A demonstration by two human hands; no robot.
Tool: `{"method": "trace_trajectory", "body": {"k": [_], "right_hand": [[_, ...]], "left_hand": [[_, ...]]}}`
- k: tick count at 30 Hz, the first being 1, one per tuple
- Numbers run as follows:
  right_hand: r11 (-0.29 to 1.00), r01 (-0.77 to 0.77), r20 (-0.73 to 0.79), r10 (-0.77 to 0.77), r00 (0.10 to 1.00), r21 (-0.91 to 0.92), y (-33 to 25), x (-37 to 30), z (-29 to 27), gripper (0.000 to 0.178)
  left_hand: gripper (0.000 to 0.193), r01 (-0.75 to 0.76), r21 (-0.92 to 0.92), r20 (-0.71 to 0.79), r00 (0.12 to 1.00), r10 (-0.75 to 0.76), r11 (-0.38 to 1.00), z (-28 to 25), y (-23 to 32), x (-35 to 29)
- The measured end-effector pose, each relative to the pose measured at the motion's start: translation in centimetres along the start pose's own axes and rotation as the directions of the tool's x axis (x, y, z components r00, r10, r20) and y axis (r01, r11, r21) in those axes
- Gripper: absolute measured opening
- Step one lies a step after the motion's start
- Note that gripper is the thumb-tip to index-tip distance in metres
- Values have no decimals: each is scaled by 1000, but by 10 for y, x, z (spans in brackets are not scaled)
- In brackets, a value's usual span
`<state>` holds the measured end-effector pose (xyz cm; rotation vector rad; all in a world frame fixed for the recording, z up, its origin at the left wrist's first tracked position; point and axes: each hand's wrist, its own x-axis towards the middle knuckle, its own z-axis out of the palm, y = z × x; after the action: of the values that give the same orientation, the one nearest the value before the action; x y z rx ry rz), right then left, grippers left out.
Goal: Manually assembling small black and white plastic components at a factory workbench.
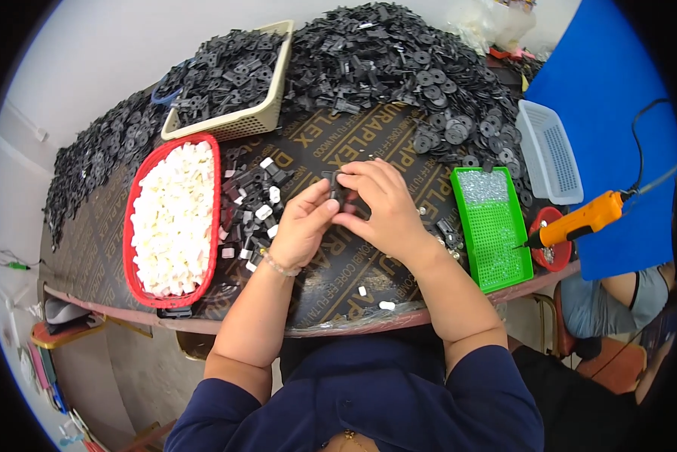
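Both of my hands meet over the middle of the table around a small black plastic part. My left hand pinches it from the left between thumb and fingers. From the other side, my right hand grips the same part with curled fingers, which hide some of it. Left of my hands lies a loose pile of small black parts with white pieces among them. A red basket of white plastic pieces stands beyond that pile. Two loose white pieces rest near the table's front edge.
A cream basket of black parts stands at the back left, beside a large heap of black parts. On the right are a green tray of small screws, an orange electric screwdriver, a red bowl and a pale basket. A person's leg shows beyond.
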<state>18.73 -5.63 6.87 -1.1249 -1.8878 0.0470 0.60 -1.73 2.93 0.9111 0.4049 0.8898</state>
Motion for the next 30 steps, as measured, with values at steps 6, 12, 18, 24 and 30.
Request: {"method": "trace_trajectory", "body": {"k": [6, 12, 18, 24, 30], "right_hand": [[834, -384, 136, 360, 923, 396, 12, -5, 2, 22], [595, -553, 252, 515, 819, 583, 8, -4, 2, 19], [763, -480, 166, 456, 875, 434, 6, -4, 1, 20], [579, -545, 242, 519, 820, 606, 9, -4, 9, 26], [783, -491, 103, 492, 865, 383, 21, -4, 4, 31]], "left_hand": [[31, -93, 203, -19, 995, 99, 975, -3, -11, -2], [30, -62, 392, -93, 990, 107, 918, -1, -7, -2], [29, -88, 396, -97, 986, 137, 914, -4, -10, -2], [24, -69, 291, -169, 978, 122, 954, -2, -16, -1], [10, -247, -254, -474, 874, 102, 935, -27, -8, 10]]}}
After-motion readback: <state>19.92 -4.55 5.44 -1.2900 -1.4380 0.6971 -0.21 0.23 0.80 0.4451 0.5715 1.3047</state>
